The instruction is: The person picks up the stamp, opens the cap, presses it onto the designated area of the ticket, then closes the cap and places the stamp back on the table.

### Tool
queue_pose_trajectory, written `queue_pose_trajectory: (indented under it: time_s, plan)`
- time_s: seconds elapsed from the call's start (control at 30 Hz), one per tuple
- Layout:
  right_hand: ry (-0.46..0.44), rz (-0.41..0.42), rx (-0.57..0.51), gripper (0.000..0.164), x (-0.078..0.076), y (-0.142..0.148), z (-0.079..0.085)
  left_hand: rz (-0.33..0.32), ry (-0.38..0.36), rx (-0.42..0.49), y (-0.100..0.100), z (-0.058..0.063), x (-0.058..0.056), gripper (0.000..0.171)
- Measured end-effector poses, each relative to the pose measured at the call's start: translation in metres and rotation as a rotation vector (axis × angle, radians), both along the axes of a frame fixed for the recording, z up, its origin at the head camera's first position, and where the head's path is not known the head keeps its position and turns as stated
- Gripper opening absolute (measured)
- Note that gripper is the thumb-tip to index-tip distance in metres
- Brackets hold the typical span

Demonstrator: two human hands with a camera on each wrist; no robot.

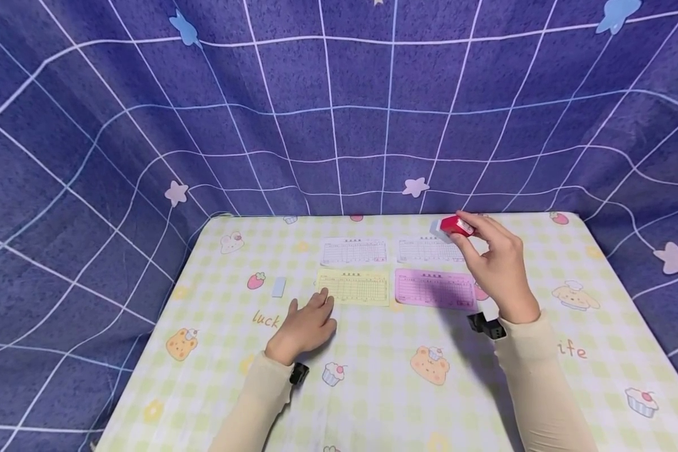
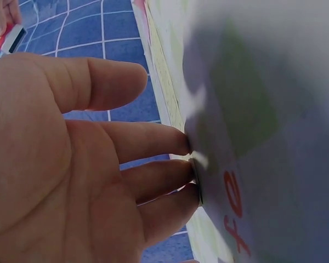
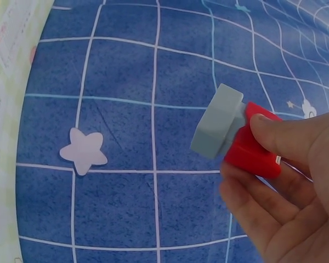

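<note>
Head view: I take the pink slip (image 1: 432,289) as landmark; it lies flat on the counter (image 1: 384,402), printed side up.
Stamp (image 1: 454,225): raised beyond the pink slip, toward its right end; its dark face shows in the left wrist view, so I judge it uncapped.
Right grip (image 1: 494,267): narrow, thumb and fingers pinching the stamp's red handle (image 3: 245,150), which I think leaves the grey base clear.
Left grip (image 1: 307,323): fingers fairly straight, holding nothing, tips touching the yellow slip (image 1: 358,289) just left of the pink slip; I read that as steadying paper.
White slips (image 1: 350,251): one beyond the pink slip, one beyond and left; the rows seem arranged to expose every sheet.
Block (image 1: 279,287): pale blue, well left of the pink slip, past the yellow one; possibly the stamp's cap.
Writing: slip headings and the stamp's label are too small for me. The cloth (image 1: 384,351) reads "luck" left of the pink slip and nearer, "ife" to its right. I can make out no brand.
</note>
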State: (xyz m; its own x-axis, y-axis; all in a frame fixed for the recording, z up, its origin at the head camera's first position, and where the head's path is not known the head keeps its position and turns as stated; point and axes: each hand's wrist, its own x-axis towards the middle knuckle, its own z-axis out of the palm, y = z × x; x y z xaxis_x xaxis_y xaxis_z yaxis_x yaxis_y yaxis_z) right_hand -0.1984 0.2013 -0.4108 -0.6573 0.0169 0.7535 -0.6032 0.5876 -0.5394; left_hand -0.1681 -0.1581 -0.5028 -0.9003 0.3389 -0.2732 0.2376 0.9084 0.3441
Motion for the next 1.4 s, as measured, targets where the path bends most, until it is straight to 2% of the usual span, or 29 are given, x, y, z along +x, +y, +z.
queue_pose_trajectory:
  time_s: [0.13, 0.3, 0.6, 0.87, 1.2, 1.4]
  plan:
    - [0.013, 0.029, 0.006, 0.045, 0.000, -0.007, -0.001, 0.006, 0.000, 0.007, 0.000, 0.001, -0.001, 0.061]
    - [0.015, 0.111, 0.054, 0.045, 0.000, -0.025, -0.010, 0.015, 0.000, 0.011, 0.000, 0.002, 0.000, 0.061]
    - [-0.026, 0.207, 0.114, 0.039, -0.001, -0.049, -0.023, 0.022, 0.007, 0.010, 0.000, 0.003, 0.000, 0.060]
    - [-0.104, 0.277, 0.166, 0.033, -0.002, -0.065, -0.037, 0.022, -0.002, 0.009, 0.001, 0.000, 0.001, 0.060]
    - [-0.210, 0.314, 0.285, 0.031, -0.004, -0.080, -0.064, 0.009, -0.005, 0.009, 0.000, 0.001, 0.000, 0.060]
    - [-0.276, 0.338, 0.315, 0.030, 0.000, -0.085, -0.074, 0.008, -0.004, 0.007, 0.001, 0.001, 0.001, 0.061]
